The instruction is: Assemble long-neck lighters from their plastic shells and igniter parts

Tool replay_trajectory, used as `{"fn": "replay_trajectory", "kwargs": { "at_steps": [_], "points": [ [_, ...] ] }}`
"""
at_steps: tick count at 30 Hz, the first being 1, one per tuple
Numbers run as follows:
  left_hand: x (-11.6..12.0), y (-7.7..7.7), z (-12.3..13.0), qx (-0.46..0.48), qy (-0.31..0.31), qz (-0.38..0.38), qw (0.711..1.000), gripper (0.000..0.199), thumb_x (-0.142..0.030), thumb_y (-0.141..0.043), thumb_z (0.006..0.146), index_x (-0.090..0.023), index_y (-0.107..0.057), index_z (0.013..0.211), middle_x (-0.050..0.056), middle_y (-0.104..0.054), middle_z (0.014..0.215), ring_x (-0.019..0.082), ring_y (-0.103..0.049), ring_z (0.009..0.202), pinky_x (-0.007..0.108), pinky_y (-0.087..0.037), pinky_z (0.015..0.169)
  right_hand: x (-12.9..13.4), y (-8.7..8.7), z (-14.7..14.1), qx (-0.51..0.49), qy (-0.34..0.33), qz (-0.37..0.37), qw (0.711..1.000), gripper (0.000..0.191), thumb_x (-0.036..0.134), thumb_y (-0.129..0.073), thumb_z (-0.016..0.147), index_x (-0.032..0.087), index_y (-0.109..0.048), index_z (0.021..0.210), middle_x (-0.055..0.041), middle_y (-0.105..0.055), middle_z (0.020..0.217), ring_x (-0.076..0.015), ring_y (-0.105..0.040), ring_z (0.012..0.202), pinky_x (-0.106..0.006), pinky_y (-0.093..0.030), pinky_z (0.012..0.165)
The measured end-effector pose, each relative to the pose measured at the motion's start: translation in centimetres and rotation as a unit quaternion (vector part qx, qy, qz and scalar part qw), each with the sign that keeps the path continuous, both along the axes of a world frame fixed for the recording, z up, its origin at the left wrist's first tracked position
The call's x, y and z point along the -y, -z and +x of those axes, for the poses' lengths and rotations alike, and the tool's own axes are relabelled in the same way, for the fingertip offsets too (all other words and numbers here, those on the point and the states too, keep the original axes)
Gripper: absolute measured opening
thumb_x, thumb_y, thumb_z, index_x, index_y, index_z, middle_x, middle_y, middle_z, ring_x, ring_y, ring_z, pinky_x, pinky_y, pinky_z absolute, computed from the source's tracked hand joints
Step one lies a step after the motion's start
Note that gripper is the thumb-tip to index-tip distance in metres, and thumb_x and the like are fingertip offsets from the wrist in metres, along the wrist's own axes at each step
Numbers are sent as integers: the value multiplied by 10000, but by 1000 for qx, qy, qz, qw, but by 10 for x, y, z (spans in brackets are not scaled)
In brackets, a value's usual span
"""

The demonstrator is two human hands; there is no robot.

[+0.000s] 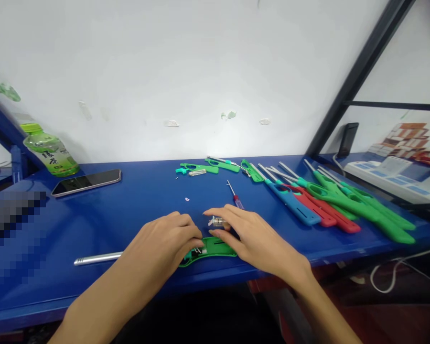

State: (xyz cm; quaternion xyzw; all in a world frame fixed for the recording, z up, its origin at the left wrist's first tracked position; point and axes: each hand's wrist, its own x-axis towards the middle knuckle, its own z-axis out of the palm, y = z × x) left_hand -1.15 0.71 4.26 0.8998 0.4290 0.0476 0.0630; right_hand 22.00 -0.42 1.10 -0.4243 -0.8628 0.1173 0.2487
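An opened green utility lighter [219,246] lies near the table's front edge, its inner parts exposed. Its silver metal tube [97,258] sticks out to the left beyond my wrist. My left hand [169,239] is closed over the lighter's middle, fingertips at small parts inside; the exact grip is hidden. Between the thumb and fingers of my right hand [254,235] is a small clear gas tank [218,221] with a metal tip, held just above the green shell. A screwdriver [237,199] lies beyond my right hand, its handle partly covered.
Loose green lighter shells [227,165] and small parts lie near the wall. Several assembled blue, red and green lighters [329,212] are heaped at right. A phone [88,182] and a drink bottle [52,152] stand at left. A power strip [390,177] sits beyond the rack post.
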Motion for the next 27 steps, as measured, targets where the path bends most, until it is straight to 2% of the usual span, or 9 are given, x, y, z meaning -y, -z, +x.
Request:
{"fn": "replay_trajectory", "kwargs": {
  "at_steps": [4,10,18,22,27],
  "points": [
    [0,5,-1,-38,12,27,999,199,-139,-595,1035,-230,-763,979,27,-753,1025,250,-698,947,360,-489,815,-1,1,0,8,-2,-6,1000,360,315,-533,1118,273,-528,1476,-48,-714,1288,-239,-726,1059,-418,-585,935],
    [6,19,-6,-70,53,133,987,217,-33,-600,950,-224,-694,996,40,-705,1001,261,-638,867,376,-453,755,-1,2,1,7,-2,-6,1000,367,320,-533,1119,282,-517,1484,-52,-708,1353,-242,-732,1105,-435,-587,982],
    [11,22,-6,-94,58,151,982,407,90,-601,787,-196,-663,1069,56,-679,1079,288,-633,937,420,-484,811,-1,2,0,7,1,-10,1000,360,321,-527,1121,286,-517,1479,-47,-712,1355,-242,-741,1095,-433,-590,965],
    [10,15,-8,-93,44,122,987,338,60,-596,868,-206,-687,1056,46,-682,1049,284,-639,923,414,-468,799,-1,1,1,9,4,-8,1000,354,328,-524,1123,290,-520,1475,-45,-716,1347,-238,-746,1075,-430,-591,951],
    [10,3,-6,-83,39,82,992,177,-88,-613,1013,-226,-721,1035,34,-696,1039,271,-650,915,399,-453,783,-1,0,1,7,2,-8,1000,344,325,-515,1126,286,-530,1468,-47,-722,1332,-237,-746,1082,-418,-588,948]
  ]
}}
